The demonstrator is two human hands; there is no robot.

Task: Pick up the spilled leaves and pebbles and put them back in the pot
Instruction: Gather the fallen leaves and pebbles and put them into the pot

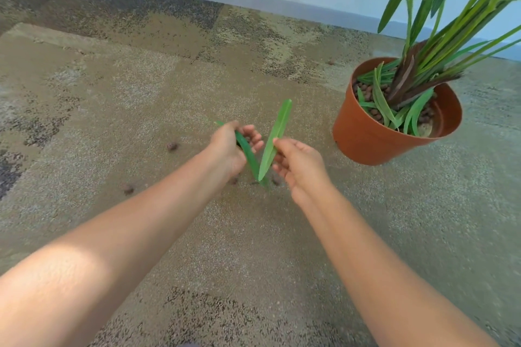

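Fingers (pixel 277 141) of each hand pinch a leaf; no writing visible.

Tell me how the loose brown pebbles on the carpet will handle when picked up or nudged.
The pebble left of the left hand looks small and rounded, so it would probably roll if nudged, though the carpet pile should stop it soon. It likely needs a fingertip pinch. Another pebble sits apart, so expect separate picks.

Two held green leaves (pixel 275 139), scattered floor pebbles (pixel 172 146), upright terracotta pot (pixel 372 135)
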